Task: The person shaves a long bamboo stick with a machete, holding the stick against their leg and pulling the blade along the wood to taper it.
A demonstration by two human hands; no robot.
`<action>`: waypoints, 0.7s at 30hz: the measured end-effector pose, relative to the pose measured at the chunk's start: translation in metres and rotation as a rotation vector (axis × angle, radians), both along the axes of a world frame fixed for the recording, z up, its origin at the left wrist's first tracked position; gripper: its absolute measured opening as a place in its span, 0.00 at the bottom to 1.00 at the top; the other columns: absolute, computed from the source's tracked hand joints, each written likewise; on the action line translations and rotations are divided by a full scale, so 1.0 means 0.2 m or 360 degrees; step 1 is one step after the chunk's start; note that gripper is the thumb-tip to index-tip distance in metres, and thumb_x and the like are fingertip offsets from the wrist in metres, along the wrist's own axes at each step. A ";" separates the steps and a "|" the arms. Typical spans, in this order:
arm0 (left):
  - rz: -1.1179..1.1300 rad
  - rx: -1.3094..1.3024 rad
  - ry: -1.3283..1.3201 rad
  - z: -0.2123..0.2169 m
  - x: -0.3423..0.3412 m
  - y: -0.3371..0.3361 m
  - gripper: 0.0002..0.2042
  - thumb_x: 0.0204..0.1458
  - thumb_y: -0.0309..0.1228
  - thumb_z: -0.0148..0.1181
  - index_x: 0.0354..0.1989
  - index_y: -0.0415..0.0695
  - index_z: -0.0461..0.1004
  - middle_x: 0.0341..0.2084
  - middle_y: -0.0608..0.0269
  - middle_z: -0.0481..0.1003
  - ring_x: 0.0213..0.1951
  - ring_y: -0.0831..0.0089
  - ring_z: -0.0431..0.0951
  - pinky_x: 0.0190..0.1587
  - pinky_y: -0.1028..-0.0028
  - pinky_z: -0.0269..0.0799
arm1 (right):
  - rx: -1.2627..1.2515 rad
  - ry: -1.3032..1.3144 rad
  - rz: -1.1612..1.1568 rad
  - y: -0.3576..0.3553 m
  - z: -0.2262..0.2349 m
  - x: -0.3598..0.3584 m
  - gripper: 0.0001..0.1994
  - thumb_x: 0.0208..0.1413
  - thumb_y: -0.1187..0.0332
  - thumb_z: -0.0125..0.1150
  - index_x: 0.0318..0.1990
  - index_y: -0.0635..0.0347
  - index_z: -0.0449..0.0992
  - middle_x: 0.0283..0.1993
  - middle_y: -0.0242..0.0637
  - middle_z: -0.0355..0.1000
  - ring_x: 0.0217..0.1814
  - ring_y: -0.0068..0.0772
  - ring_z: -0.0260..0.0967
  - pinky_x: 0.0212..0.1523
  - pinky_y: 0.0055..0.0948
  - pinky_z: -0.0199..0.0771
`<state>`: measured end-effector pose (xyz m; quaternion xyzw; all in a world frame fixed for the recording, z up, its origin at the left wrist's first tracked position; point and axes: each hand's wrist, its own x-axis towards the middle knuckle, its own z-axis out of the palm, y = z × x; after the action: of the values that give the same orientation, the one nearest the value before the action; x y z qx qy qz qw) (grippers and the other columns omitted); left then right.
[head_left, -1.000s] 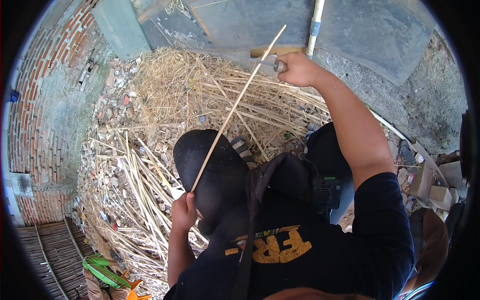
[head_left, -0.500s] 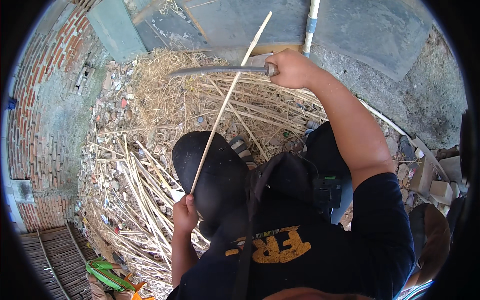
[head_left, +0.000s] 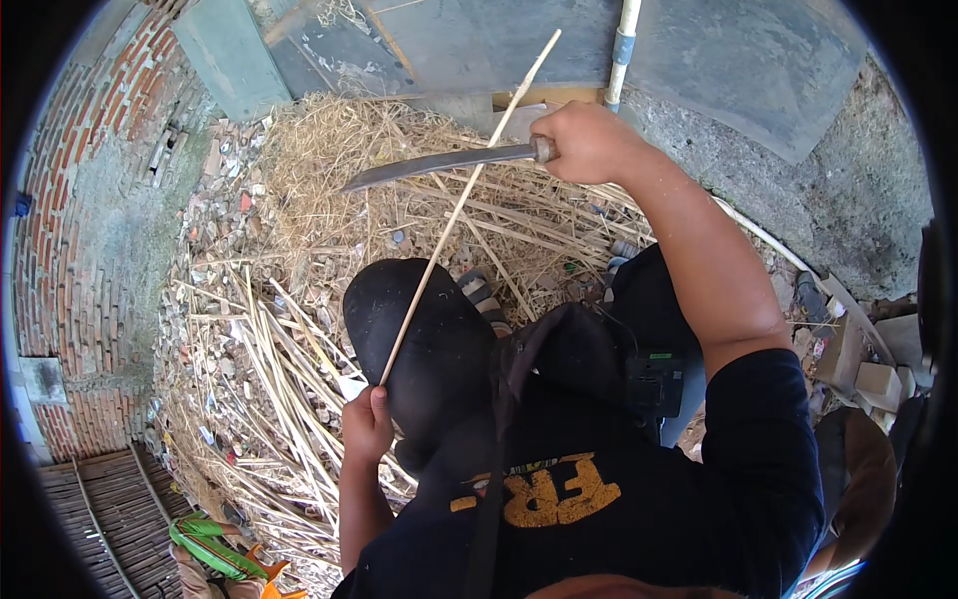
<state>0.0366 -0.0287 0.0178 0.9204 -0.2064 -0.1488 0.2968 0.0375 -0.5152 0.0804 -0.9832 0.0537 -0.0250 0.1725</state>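
Note:
My left hand (head_left: 368, 424) is closed around the near end of a long, thin pale stick (head_left: 431, 262), beside my dark-clothed left knee. The stick slants up and away to the right, over the knee. In my right hand (head_left: 589, 143), stretched out ahead, is the handle of a machete (head_left: 439, 164). Its long grey blade points left and crosses the stick in its far half. Whether the edge touches the stick, I cannot tell.
Split pale sticks (head_left: 289, 374) lie heaped at my left. Dry shavings (head_left: 329, 165) and more strips cover the rubble ahead. A brick wall (head_left: 75, 240) rises left, a white pipe (head_left: 624, 50) ahead. A person in a green sleeve (head_left: 215, 547) is at lower left; blocks (head_left: 878, 384) lie right.
The machete's blade has tilted, its tip now lower and nearer to me. The stick's far end has swung slightly right. My left hand has barely moved.

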 end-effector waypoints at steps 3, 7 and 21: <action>-0.0030 0.0030 -0.0035 0.00 0.01 -0.02 0.27 0.67 0.49 0.44 0.24 0.36 0.70 0.11 0.53 0.65 0.17 0.66 0.67 0.23 0.64 0.62 | 0.0419 -0.0099 -0.0293 -0.14 -0.01 0.00 0.13 0.44 0.69 0.60 0.38 0.64 0.78 0.30 0.51 0.76 0.34 0.50 0.75 0.38 0.43 0.74; -0.0004 0.0044 0.0019 0.05 0.01 -0.04 0.27 0.67 0.49 0.44 0.24 0.36 0.70 0.11 0.53 0.65 0.17 0.66 0.67 0.23 0.64 0.62 | 0.0312 -0.0054 -0.0423 -0.24 -0.12 0.04 0.13 0.44 0.69 0.60 0.38 0.63 0.78 0.29 0.50 0.76 0.34 0.48 0.75 0.37 0.42 0.74; -0.0044 0.0085 -0.0100 0.04 0.00 -0.02 0.26 0.67 0.47 0.43 0.25 0.36 0.70 0.13 0.47 0.68 0.18 0.53 0.70 0.24 0.60 0.63 | 0.0272 -0.0106 -0.0436 -0.26 -0.10 0.02 0.15 0.44 0.67 0.61 0.41 0.62 0.78 0.29 0.48 0.76 0.32 0.47 0.74 0.38 0.42 0.74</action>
<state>0.0363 -0.0329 0.0266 0.9294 -0.2242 -0.1292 0.2633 0.0410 -0.5682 0.0610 -0.9471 0.1834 -0.0761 0.2521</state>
